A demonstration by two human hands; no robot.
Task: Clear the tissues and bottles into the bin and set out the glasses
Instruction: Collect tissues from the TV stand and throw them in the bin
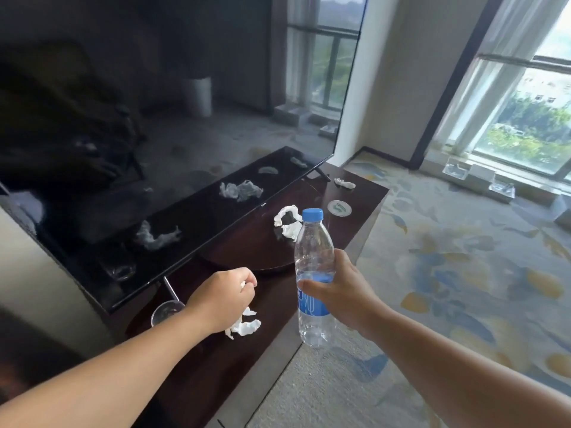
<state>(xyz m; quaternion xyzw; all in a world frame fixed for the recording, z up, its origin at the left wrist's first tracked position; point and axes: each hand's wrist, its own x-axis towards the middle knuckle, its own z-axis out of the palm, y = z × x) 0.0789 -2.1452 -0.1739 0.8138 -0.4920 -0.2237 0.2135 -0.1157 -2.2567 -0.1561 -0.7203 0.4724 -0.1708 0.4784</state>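
Note:
My right hand (340, 291) grips a clear plastic water bottle (313, 242) with a blue cap and blue label, held upright above the front edge of the dark wooden TV cabinet (216, 350). My left hand (222, 299) is closed on a crumpled white tissue (245, 325) that hangs below its fingers over the cabinet top. A second crumpled tissue (289, 222) lies further along the cabinet, and a third tissue (344, 182) lies near the far end. A clear glass (165, 312) stands just left of my left wrist, by the TV foot.
A large black TV (154, 118) stands along the back of the cabinet and mirrors the tissues. A round white coaster (339, 208) lies near the far end. Patterned carpet (448, 273) spreads to the right, towards windows (525, 118). No bin is in sight.

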